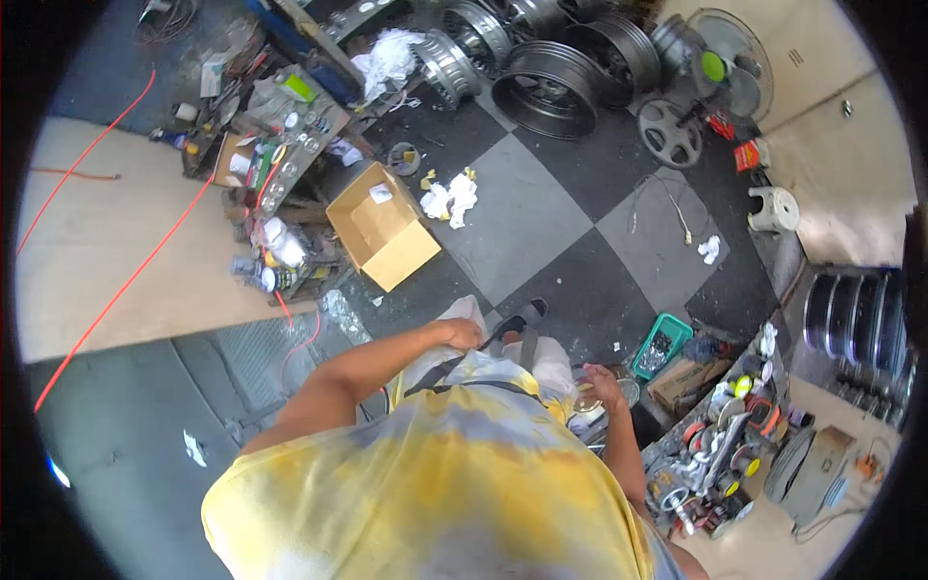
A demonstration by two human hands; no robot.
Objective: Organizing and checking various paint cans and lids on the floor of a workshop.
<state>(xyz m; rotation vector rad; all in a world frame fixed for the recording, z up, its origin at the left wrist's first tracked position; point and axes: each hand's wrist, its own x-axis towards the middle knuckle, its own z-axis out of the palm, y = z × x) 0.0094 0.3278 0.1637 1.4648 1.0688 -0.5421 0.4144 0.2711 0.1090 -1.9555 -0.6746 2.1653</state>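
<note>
My left hand (464, 333) rests over the pale cloth on my left thigh, its fingers curled in. Whatever it may hold is hidden beneath it. On the other side, my right hand (605, 386) hangs beside my right leg with fingers partly spread. It is next to a round, shallow container (586, 397) near the wheeled clutter at my side; whether they touch is unclear. A black strap (440, 375) crosses my yellow tie-dye shirt (435, 474). A dark sandal (530, 311) shows on the floor ahead of my legs.
An open cardboard box (396, 246) stands left ahead, by a cluttered shelf (300, 164). Several wheel rims (546, 92) line the back, with a fan (725, 63) beside them. A green basket (663, 346) and tool-covered bench (720, 435) lie right. A red hose (126, 300) runs left.
</note>
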